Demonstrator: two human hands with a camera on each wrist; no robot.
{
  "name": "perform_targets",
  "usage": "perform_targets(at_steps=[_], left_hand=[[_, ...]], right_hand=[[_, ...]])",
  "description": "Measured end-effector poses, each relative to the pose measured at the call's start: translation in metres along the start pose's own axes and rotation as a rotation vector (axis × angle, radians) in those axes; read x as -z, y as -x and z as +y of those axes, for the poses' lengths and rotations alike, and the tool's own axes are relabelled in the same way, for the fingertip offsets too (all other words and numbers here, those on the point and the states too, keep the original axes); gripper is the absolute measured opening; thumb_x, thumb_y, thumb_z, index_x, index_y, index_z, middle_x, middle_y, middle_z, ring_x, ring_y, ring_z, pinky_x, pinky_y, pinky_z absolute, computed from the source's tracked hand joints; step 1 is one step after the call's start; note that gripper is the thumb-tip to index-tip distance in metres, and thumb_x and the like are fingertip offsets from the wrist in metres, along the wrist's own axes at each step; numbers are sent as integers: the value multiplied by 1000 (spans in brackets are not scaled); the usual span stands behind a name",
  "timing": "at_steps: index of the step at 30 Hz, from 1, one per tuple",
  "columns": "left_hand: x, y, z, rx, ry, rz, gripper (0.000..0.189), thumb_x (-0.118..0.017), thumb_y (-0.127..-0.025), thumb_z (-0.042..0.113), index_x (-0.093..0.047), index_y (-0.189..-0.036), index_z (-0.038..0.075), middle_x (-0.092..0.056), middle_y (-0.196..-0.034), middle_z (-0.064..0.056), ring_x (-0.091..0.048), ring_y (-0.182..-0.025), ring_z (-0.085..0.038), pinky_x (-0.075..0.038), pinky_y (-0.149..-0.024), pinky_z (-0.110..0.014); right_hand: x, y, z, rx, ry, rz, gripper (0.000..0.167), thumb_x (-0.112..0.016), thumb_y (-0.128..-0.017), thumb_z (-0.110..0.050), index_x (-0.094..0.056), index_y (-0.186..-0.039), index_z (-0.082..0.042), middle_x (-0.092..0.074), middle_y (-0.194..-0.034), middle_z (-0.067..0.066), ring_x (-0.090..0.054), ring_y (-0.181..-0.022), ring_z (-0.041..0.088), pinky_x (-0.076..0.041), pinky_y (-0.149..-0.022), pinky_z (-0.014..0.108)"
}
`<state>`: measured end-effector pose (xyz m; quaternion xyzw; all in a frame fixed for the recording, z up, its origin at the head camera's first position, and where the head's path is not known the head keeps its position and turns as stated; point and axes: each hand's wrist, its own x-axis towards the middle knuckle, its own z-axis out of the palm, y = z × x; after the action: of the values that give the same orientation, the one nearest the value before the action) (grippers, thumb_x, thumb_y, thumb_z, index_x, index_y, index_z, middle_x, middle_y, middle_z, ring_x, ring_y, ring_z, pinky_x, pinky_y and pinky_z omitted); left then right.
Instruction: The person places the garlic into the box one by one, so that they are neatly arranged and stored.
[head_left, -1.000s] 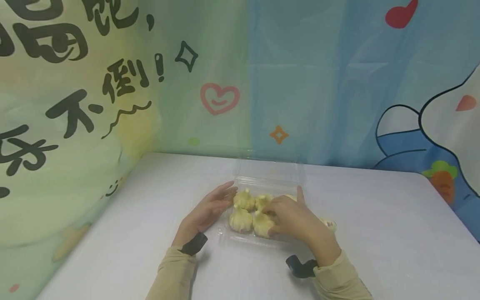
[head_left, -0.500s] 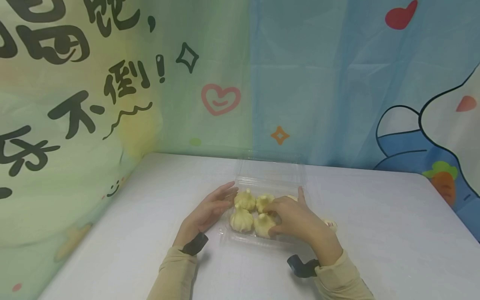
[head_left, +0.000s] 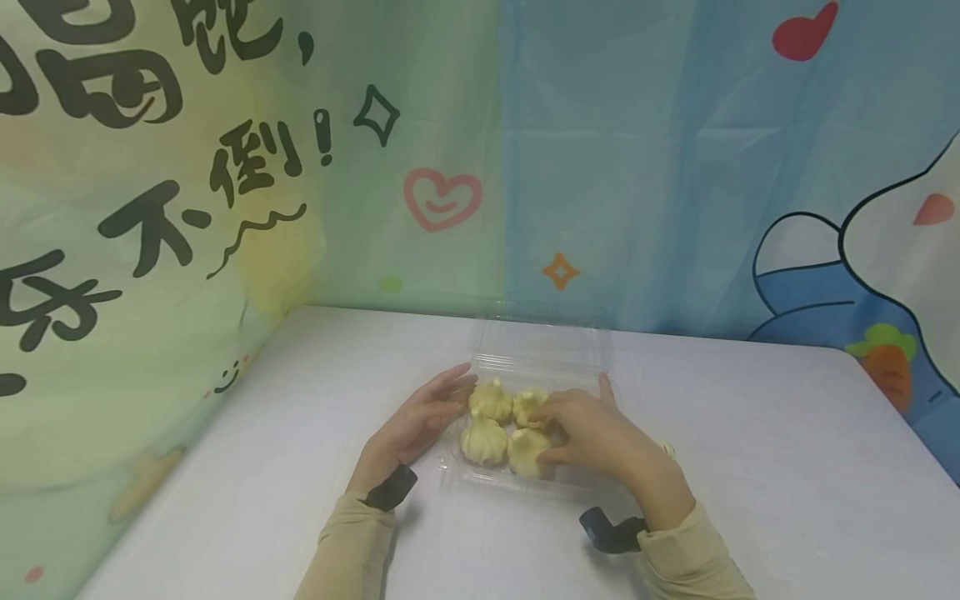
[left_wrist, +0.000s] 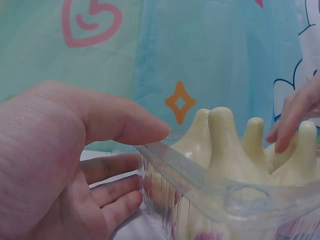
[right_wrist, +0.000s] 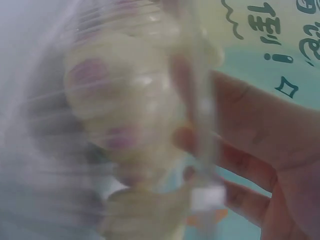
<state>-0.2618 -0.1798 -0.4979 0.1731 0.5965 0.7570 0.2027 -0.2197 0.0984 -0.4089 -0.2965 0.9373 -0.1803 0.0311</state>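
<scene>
A clear plastic box (head_left: 487, 477), its lid (head_left: 540, 337) folded back, holds several cream garlic bulbs (head_left: 483, 440) with upright stems. My left hand (head_left: 420, 421) is at the box's left side. In the left wrist view its thumb rests at the rim while straight fingers touch the outer wall. My right hand (head_left: 596, 433) reaches over the box's right side. Its bent fingers and thumb hold the front right garlic bulb (head_left: 527, 454) inside the box. Purple patches on bulbs (right_wrist: 110, 100) show through the blurred plastic wall in the right wrist view; this hand covers the box's right part.
The box stands on a white table (head_left: 330, 350). Past my right wrist, a small part of another pale item (head_left: 668, 448) shows on the table. A printed cloth backdrop (head_left: 600, 167) hangs behind the table's far edge.
My right hand and wrist have shifted slightly to the right, hiding more of the item beside the box and the bulb at the back right. My left hand has stayed put.
</scene>
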Motion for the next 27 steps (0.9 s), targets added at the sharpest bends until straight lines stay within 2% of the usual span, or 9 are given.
perform_targets(at_steps=[4,7,11,14,19,23,27], left_hand=[[-1,-1,1,3,-5,2,64,-43,-94,-2,-17,-152,9,-19,-157,-18,-18,-146,-34,-7,-120,-48],[-1,0,2,4,-4,3,64,-43,-94,-2,-18,-152,10,-19,-157,-18,-18,-146,-34,-7,-120,-48],[-1,0,1,2,-8,-4,64,-43,-94,-3,-17,-152,9,-18,-157,-18,-17,-146,-34,-7,-120,-48],[-1,0,1,2,-8,-7,64,-43,-94,-2,-17,-152,10,-18,-158,-18,-17,-146,-34,-7,-120,-47],[-3,2,2,6,-11,1,64,-44,-94,-1,-19,-152,11,-18,-157,-18,-18,-146,-34,-8,-120,-47],[-3,2,2,0,-10,-5,64,-42,-94,-3,-17,-152,9,-17,-157,-19,-17,-146,-34,-8,-120,-47],[-3,2,2,-8,-3,-10,64,-40,-94,-5,-15,-152,8,-17,-157,-20,-17,-145,-35,-7,-120,-47]], right_hand=[[4,0,4,15,45,10,41,-79,-72,-36,-71,-108,-19,-68,-109,-3,-59,-110,24,0,-101,80],[10,2,8,21,61,16,39,-76,-75,-37,-70,-109,-17,-68,-111,-1,-59,-112,26,-10,-102,79],[22,9,14,11,-26,13,40,-74,-80,-32,-67,-115,-12,-66,-116,3,-57,-115,28,-35,-104,61],[33,19,18,-18,-98,6,44,-72,-83,-32,-64,-120,-11,-63,-122,6,-54,-119,32,-44,-100,51],[50,35,29,-113,-128,-20,50,-71,-83,-35,-60,-127,-14,-59,-130,9,-49,-126,35,-41,-102,55],[61,48,42,-166,-151,-60,52,-72,-83,-31,-56,-130,-15,-56,-132,13,-49,-124,37,-43,-98,57],[66,59,56,-188,-178,-106,59,-73,-81,-35,-54,-132,-13,-54,-132,15,-51,-120,37,-46,-93,56]])
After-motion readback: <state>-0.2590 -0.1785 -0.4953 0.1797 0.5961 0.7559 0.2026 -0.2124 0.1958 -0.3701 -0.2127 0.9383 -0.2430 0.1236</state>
